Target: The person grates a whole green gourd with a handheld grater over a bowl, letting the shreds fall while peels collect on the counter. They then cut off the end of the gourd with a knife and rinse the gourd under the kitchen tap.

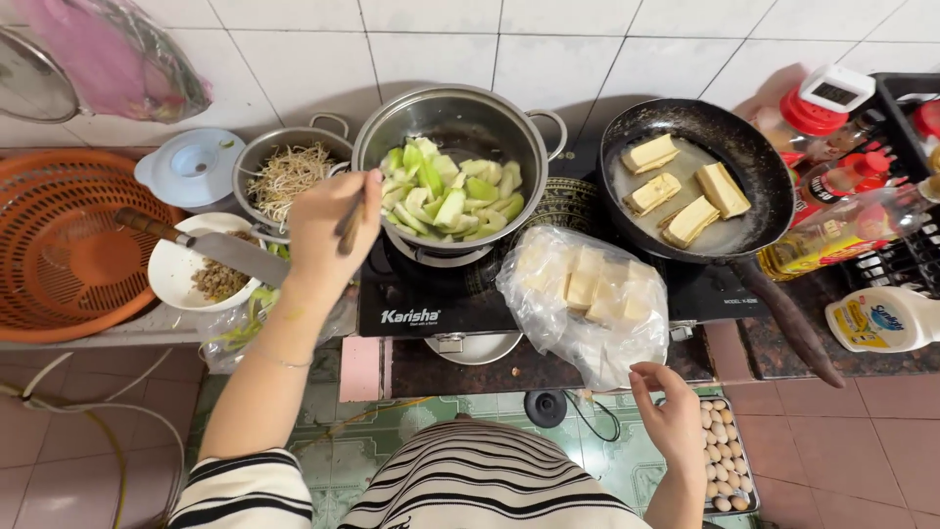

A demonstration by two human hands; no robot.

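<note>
Chopsticks (pixel 350 217) are gripped in the closed left hand (pixel 328 230), their tips held at the left rim of the steel pot (pixel 534 162), which stands on the far middle of the stove (pixel 431 309) and holds cut green vegetable (pixel 450 196). The step in hand is judged to be stirring the greens; the next move would call for the tips to be dipped past the rim without the pot being tipped. The right hand (pixel 676 421) is held open and empty at the near right, just below a plastic bag of tofu (pixel 587 294) that lies on the stove's near edge. To the right, four tofu slabs (pixel 685 191) lie in a black pan (pixel 774 176), its handle pointing near-right. To the left, a smaller pot of bean sprouts (pixel 289 176) touches the steel pot, and a knife (pixel 220 247) rests across a white bowl (pixel 176 269) beside an orange basket (pixel 59 245). The bag is judged to crowd the reach to the pan. Bottles (pixel 832 230) are racked at the far right; a tray of eggs (pixel 725 456) sits on the floor.
</note>
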